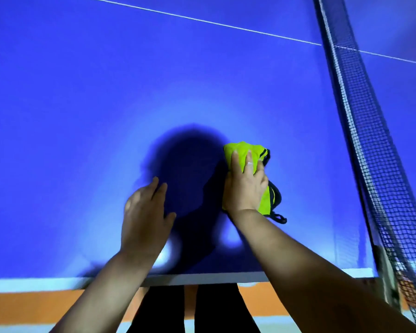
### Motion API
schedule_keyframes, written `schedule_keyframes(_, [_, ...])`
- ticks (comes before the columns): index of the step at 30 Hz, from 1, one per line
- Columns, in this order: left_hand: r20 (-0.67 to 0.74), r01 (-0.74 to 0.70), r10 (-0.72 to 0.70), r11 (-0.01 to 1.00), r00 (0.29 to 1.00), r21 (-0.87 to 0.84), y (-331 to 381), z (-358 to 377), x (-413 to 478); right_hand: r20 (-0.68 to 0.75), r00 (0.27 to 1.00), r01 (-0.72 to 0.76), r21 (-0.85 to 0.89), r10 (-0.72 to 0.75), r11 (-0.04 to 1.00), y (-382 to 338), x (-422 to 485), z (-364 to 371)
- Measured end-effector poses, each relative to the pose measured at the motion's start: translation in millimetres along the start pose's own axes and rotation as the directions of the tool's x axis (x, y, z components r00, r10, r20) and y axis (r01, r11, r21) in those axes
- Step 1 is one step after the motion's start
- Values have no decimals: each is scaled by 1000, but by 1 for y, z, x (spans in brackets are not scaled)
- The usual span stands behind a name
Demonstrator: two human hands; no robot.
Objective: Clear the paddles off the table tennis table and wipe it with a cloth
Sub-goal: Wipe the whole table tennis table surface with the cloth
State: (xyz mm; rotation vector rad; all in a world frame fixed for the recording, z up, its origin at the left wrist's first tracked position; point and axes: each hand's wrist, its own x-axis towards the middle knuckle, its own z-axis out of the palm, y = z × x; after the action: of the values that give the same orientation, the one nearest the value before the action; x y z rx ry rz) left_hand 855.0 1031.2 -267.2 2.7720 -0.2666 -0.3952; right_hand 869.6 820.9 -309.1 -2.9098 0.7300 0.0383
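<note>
Flat right hand presses green cloth on table; left hand alongside, fingers straight.

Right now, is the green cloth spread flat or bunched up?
Bunched up: the cloth is a thick wad under the right hand.

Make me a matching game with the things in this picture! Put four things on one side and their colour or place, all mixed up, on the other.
Things:
1. cloth
2. table
3. net
4. left hand

Matches:
A. blue
B. along the right side of the picture
C. fingers out flat, holding nothing
D. lime green

Pairs: 1-D, 2-A, 3-B, 4-C
</note>
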Motion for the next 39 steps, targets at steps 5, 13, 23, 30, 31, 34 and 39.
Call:
schedule_keyframes(5, [-12, 88, -88, 996, 996, -25, -65, -20, -24, 45, 983, 174, 25, -175, 984, -90, -21, 10])
schedule_keyframes(13, [-84, 207, -211, 977, 974, -53, -128, -31, -60, 84, 868, 481, 99, -489, 871, -198, -66, 29])
schedule_keyframes(23, [-112, 211, -209, 977, 971, 3, -87, -32, -73, 97, 641, 755, 93, -761, 649, -149, -104, 23])
schedule_keyframes(30, [-69, 108, -105, 993, 992, 44, 3, -11, -63, 19, 729, 679, 103, -684, 727, -15, -68, 0])
schedule_keyframes(31, [-64, 89, -86, 995, 994, 45, 19, -6, -61, 19, 751, 656, 97, -661, 748, 5, -60, -4])
schedule_keyframes(34, [-40, 35, -34, 998, 999, 42, 69, 12, -57, 7, 810, 583, 91, -586, 807, 65, -37, -15])
schedule_keyframes(39, [28, -62, 61, 996, 998, 58, 146, 46, -53, -32, 885, 466, 68, -464, 882, 159, -5, -24])
